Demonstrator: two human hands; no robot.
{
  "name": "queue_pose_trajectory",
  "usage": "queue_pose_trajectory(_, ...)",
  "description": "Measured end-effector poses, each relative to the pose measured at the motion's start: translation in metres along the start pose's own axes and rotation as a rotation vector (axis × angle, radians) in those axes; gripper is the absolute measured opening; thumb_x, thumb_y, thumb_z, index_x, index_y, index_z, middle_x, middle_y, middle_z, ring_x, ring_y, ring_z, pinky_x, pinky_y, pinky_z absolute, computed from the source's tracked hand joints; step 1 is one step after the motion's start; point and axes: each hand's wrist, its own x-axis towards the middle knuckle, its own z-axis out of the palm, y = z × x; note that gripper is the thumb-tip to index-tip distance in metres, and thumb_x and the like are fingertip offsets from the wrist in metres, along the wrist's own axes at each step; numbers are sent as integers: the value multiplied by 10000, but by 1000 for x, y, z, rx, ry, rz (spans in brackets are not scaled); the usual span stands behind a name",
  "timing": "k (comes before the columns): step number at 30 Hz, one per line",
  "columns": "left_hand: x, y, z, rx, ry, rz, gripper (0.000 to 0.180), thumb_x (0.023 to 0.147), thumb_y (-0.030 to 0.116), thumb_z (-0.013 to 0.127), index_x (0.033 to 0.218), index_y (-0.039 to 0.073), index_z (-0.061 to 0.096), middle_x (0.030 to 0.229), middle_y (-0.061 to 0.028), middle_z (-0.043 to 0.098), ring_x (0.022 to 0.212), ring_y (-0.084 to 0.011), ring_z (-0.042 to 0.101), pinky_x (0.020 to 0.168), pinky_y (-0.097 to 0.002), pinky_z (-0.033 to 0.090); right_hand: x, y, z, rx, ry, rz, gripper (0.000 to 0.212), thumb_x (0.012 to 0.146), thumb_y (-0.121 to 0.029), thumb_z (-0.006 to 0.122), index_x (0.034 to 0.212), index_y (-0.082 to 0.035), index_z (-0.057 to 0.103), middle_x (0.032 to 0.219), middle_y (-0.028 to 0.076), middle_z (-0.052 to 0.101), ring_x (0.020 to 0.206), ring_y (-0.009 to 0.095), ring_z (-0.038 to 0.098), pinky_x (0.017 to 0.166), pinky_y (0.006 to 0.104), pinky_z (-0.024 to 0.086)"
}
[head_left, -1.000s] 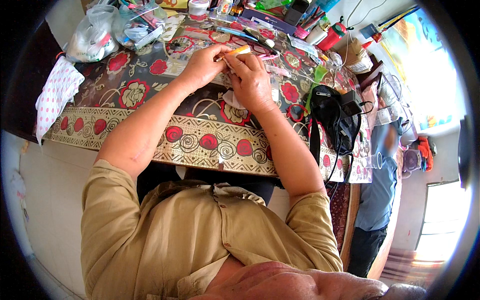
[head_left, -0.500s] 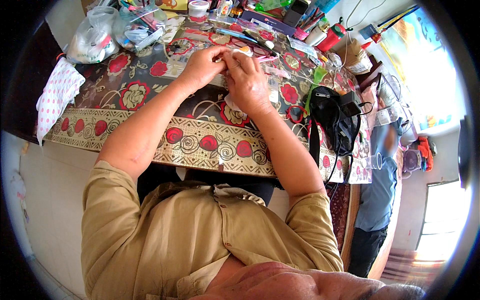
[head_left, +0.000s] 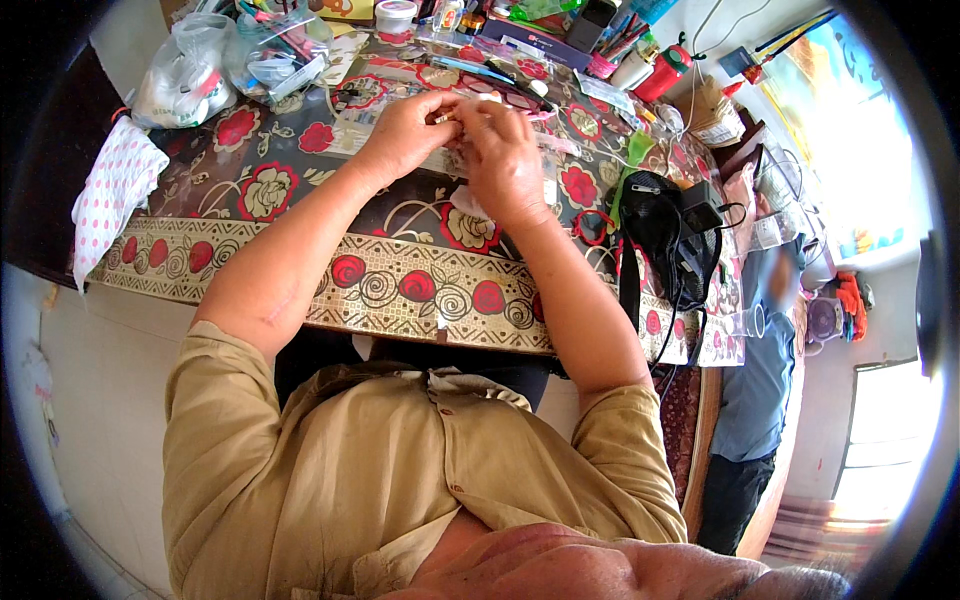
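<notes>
Directions take the paired hands as clock centre, with 12 o'clock away from the wearer.

One table (head_left: 460,290) with a floral cover extends under the work area. One other person (head_left: 755,390) in a blue top is at 4 o'clock, beyond the table. One black mesh bag (head_left: 650,215) rests at 4 o'clock, near the right forearm. Two plastic bags stand on the left: one white bag (head_left: 165,95) at 9 o'clock and one clear bag (head_left: 285,60) at 10 o'clock. One dotted cloth (head_left: 115,190) hangs over the table edge at 8 o'clock.

Two hands meet at centre. The left hand (head_left: 410,130) has thumb and forefinger drawn together; the right hand (head_left: 502,160) curls its fingers against them. What each clamps cannot be told, since the fingers block the view.

One red container (head_left: 665,75) sits at 2 o'clock, one white tub (head_left: 397,15) at 11 o'clock, and one red ring (head_left: 592,228) at 4 o'clock. One small white item (head_left: 489,97) shows just past the right fingertips, at 1 o'clock, mostly hidden.
</notes>
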Motion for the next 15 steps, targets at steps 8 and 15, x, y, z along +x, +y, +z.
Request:
queue_pose_trajectory(8,-2,8,2,-97,-53,-67,322,850,47,535,1166,-5,499,986,-65,589,829,-107,583,735,-249,497,1,13,-5,-55,14,114,416,673,-29,595,1083,-84,549,1021,106,508,937,308,492,786,388,441)
queue_pose_trajectory(15,-3,8,5,-143,-23,-16,320,851,29,531,1169,1,498,1014,-60,583,858,-108,577,774,-251,487,0,12,-6,-53,23,202,436,694,-13,608,1121,-86,562,1055,119,502,962,311,495,818,397,429)
